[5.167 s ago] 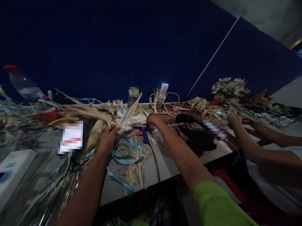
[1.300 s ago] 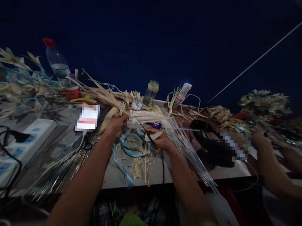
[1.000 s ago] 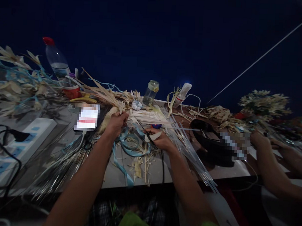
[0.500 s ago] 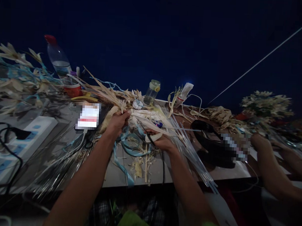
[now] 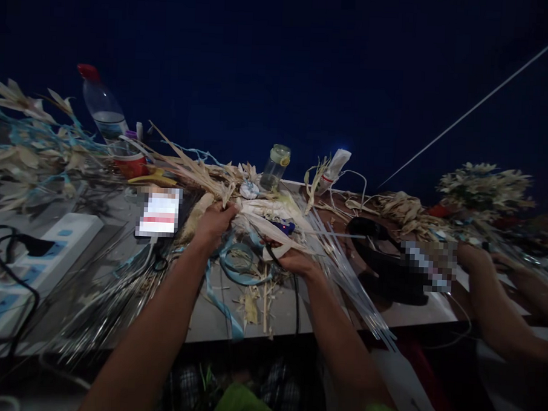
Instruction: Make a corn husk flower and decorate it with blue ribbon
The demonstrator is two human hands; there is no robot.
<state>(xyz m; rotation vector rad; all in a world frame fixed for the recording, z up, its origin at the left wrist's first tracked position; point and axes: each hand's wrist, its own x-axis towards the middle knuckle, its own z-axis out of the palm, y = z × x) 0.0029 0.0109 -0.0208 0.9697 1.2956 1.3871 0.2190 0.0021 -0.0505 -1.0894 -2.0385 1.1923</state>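
Left of centre, my left hand [image 5: 216, 221] is closed, thumb and fingertips pinching the end of a pale dried husk strip [image 5: 266, 228]. The strip stretches right toward my right hand [image 5: 294, 258], which is closed around black-handled scissors [image 5: 272, 252]; their blades are mostly hidden by husk. Just beyond the right hand lies a blue glue gun [image 5: 282, 226] with a small red light and a clear stick behind it. A light blue ribbon [image 5: 228, 267] curls on the table below my hands, among husk scraps [image 5: 251, 306].
A phone [image 5: 158, 212] and power strip [image 5: 58, 250] lie left, near thin wires [image 5: 110, 307]. Clear glue sticks [image 5: 356, 294] and a black headset-like object [image 5: 389, 271] lie right. Bottles [image 5: 276, 166] stand behind. Another person's arms [image 5: 492, 300] are at far right.
The thin scissor blade seen between my hands earlier is now hidden, and the strip's free end lies over toward my right wrist. My left hand has barely moved.
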